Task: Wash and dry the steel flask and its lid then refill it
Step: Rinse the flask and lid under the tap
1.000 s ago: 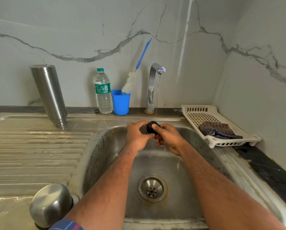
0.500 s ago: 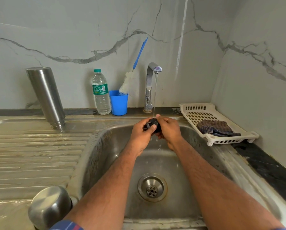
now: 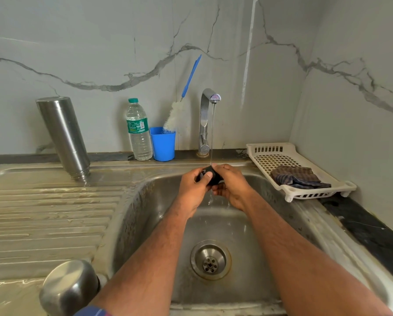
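Setting: marble-walled steel sink (image 3: 145, 201), tap (image 3: 210, 99) running thin.
Lid: small black lid (image 3: 210, 177) under the stream, over the basin.
Grip: left hand (image 3: 194, 187) and right hand (image 3: 233, 187) both pinch it.
Handling: light, stiff, likely slippery wet; hold its rim.
Flask: steel flask (image 3: 63, 135) inverted on the drainboard.

left hand (image 3: 194, 185) thumb slid over black lid (image 3: 211, 177), hands nearer tap
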A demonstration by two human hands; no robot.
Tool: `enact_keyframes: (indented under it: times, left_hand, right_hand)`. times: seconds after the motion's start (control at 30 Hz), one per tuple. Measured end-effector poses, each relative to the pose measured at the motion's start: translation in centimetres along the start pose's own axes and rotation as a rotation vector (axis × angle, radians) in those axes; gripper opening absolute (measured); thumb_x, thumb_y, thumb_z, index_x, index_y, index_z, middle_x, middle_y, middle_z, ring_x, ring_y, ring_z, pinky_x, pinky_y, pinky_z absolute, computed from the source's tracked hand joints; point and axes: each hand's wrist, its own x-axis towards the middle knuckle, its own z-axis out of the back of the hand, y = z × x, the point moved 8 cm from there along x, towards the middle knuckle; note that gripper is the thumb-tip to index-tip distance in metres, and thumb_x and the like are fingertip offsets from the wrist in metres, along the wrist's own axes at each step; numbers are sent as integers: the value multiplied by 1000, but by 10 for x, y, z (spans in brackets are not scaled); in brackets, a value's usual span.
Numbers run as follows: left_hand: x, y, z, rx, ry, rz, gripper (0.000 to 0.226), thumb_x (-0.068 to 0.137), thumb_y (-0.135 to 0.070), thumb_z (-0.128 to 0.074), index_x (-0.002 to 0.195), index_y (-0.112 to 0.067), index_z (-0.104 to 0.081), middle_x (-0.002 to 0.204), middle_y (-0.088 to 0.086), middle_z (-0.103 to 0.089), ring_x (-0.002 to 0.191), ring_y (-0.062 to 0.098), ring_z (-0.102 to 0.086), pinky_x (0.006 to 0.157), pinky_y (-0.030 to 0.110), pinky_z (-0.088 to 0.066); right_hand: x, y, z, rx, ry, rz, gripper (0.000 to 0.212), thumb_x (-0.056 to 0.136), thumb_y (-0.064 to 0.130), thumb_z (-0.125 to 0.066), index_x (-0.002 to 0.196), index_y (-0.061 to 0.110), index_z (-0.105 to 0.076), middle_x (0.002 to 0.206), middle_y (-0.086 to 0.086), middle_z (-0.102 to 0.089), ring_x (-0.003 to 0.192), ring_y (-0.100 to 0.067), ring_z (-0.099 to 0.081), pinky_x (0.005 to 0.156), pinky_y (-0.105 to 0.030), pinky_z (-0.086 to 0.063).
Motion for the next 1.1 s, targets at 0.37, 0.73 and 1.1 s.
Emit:
enact_keyframes:
  times: [0.37, 0.73, 1.1]
  left_hand:
    - [3, 1, 6, 249, -57, -50, 17, 98, -20, -66, 113, -21, -73, 105, 0, -76, 101, 17, -72, 94, 39, -59]
    - [-7, 12, 10, -212, -45, 213, 29, 105, -25, -53, 117, -2, -68, 112, 21, -72, 94, 28, -76, 74, 32, -63]
    - [-1, 1, 7, -49, -62, 51, 17, 98, -8, -65, 114, -4, -70, 107, 14, -75, 90, 23, -77, 78, 29, -62]
  right_hand:
    - [-1, -4, -5, -61, 15, 13, 27, 103, 33, -58, 105, 8, -66, 87, -14, -70, 62, -19, -62, 56, -33, -53]
    - [0, -4, -5, -86, 124, 74, 22, 93, 21, -73, 116, 19, -74, 102, -14, -75, 60, -12, -58, 52, -26, -47]
    - [3, 1, 2, 47, 157, 64, 26, 99, 24, -64, 124, 22, -71, 95, -5, -76, 63, -11, -58, 58, -28, -48]
